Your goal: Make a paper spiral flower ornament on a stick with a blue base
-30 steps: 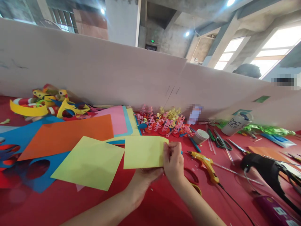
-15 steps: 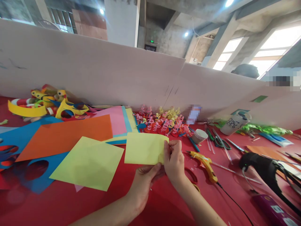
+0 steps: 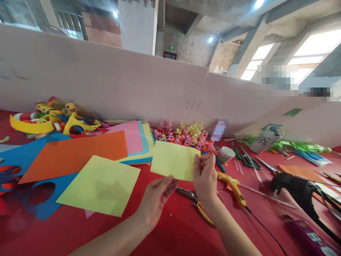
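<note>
My right hand [image 3: 204, 177] pinches the right edge of a folded yellow-green paper [image 3: 173, 160] and holds it up above the red table [image 3: 173, 227]. My left hand [image 3: 157, 197] is just below the paper's lower edge, fingers loosely apart, no longer gripping it. Scissors with yellow handles [image 3: 195, 204] lie on the table under my hands. A larger yellow-green sheet [image 3: 99, 185] lies flat to the left.
Orange [image 3: 74, 153], blue and pink sheets overlap at left, with paper crafts [image 3: 53, 119] behind. Small curled paper pieces [image 3: 186, 137] sit by the partition wall. A yellow glue gun [image 3: 234, 186], tape roll [image 3: 226, 153], scissors [image 3: 249, 160], a cup [image 3: 266, 138] and a black device [image 3: 301, 192] lie right.
The folded paper rose and shifted right in my right hand. My left hand let go and dropped below it, uncovering the scissors on the table.
</note>
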`<action>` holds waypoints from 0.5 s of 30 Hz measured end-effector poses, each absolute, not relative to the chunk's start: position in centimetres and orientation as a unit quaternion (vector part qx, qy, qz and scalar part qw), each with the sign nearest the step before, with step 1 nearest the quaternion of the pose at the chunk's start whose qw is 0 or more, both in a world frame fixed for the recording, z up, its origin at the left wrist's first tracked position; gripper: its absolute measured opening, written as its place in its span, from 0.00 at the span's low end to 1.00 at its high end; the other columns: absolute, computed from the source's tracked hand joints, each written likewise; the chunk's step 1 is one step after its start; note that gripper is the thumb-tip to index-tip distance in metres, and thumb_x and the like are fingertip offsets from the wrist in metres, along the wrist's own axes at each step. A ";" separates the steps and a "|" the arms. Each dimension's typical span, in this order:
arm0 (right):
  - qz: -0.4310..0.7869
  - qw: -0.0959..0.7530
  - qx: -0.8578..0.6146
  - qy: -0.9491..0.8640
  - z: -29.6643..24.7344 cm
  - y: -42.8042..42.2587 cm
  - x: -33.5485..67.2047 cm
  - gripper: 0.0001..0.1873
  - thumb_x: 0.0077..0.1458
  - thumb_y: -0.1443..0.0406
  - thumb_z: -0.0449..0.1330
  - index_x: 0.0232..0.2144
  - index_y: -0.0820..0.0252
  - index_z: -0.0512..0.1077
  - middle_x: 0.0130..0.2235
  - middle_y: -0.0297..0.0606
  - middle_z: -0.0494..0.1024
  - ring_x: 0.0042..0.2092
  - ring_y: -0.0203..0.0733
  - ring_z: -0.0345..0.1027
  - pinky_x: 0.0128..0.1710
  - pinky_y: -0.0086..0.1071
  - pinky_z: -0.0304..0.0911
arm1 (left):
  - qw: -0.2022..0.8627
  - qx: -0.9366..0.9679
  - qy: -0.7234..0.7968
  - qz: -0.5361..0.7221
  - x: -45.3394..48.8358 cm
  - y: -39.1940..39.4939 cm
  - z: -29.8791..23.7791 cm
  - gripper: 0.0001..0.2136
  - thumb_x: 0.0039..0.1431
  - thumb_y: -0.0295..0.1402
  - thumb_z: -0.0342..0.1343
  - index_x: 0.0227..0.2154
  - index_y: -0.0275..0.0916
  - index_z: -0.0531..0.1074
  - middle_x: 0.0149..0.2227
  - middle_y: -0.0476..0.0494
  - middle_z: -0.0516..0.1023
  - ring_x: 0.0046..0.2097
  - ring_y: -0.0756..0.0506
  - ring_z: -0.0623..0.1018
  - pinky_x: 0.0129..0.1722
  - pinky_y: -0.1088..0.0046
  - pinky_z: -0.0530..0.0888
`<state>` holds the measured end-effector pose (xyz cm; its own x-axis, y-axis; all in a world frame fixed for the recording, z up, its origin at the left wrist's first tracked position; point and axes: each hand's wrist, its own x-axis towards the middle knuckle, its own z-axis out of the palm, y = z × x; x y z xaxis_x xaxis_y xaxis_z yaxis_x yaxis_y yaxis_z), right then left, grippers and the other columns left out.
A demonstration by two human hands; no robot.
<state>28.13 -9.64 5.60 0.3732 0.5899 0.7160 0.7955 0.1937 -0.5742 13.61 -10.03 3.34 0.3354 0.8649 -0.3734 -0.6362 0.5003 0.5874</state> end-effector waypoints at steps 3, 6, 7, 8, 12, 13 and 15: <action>-0.100 0.544 -0.629 -0.547 5.9 -9.6 28.3 0.08 0.59 0.63 0.48 0.28 0.55 0.53 0.19 0.24 0.56 0.17 0.32 0.54 0.17 0.24 0.49 | 0.791 0.174 0.335 0.482 13.2 -9.8 3.5 0.06 0.40 0.29 0.67 0.23 0.33 0.79 0.28 0.42 0.82 0.36 0.46 0.80 0.44 0.72 0.75; -0.107 0.553 -0.627 -0.538 6.3 -9.6 28.5 0.09 0.59 0.62 0.48 0.28 0.55 0.53 0.19 0.23 0.55 0.17 0.32 0.53 0.17 0.25 0.48 | 0.784 0.174 0.334 0.493 12.8 -9.5 3.7 0.06 0.40 0.28 0.67 0.24 0.33 0.79 0.28 0.43 0.82 0.35 0.47 0.80 0.42 0.74 0.76; -0.108 0.555 -0.627 -0.537 6.4 -9.6 28.7 0.09 0.59 0.62 0.49 0.28 0.55 0.53 0.19 0.23 0.55 0.17 0.32 0.53 0.17 0.25 0.48 | 0.782 0.171 0.335 0.497 12.7 -9.3 3.9 0.05 0.40 0.28 0.67 0.24 0.33 0.79 0.27 0.44 0.82 0.35 0.47 0.80 0.41 0.75 0.76; -0.108 0.555 -0.628 -0.535 6.5 -9.6 28.8 0.09 0.59 0.62 0.49 0.28 0.55 0.53 0.19 0.23 0.55 0.17 0.32 0.52 0.17 0.25 0.48 | 0.779 0.167 0.337 0.503 12.6 -9.2 4.0 0.05 0.40 0.28 0.67 0.23 0.34 0.79 0.27 0.45 0.81 0.34 0.47 0.80 0.40 0.75 0.76; -0.113 0.553 -0.636 -0.526 6.9 -9.6 29.3 0.09 0.59 0.62 0.49 0.28 0.55 0.52 0.18 0.23 0.55 0.17 0.32 0.52 0.17 0.25 0.47 | 0.762 0.163 0.337 0.529 12.1 -8.5 4.5 0.05 0.38 0.27 0.67 0.22 0.34 0.79 0.26 0.46 0.81 0.33 0.48 0.80 0.39 0.77 0.76; -0.117 0.553 -0.637 -0.524 7.0 -9.6 29.4 0.09 0.59 0.62 0.49 0.28 0.55 0.52 0.18 0.22 0.55 0.17 0.32 0.53 0.17 0.25 0.47 | 0.759 0.167 0.337 0.532 12.0 -8.4 4.7 0.05 0.38 0.27 0.67 0.22 0.34 0.79 0.26 0.46 0.81 0.33 0.48 0.80 0.39 0.76 0.76; -0.125 0.554 -0.636 -0.523 7.1 -9.7 29.5 0.09 0.58 0.62 0.49 0.28 0.56 0.52 0.18 0.22 0.55 0.17 0.31 0.53 0.17 0.25 0.47 | 0.753 0.174 0.340 0.535 11.8 -8.2 4.9 0.06 0.37 0.27 0.68 0.22 0.33 0.78 0.25 0.45 0.81 0.33 0.48 0.79 0.39 0.76 0.76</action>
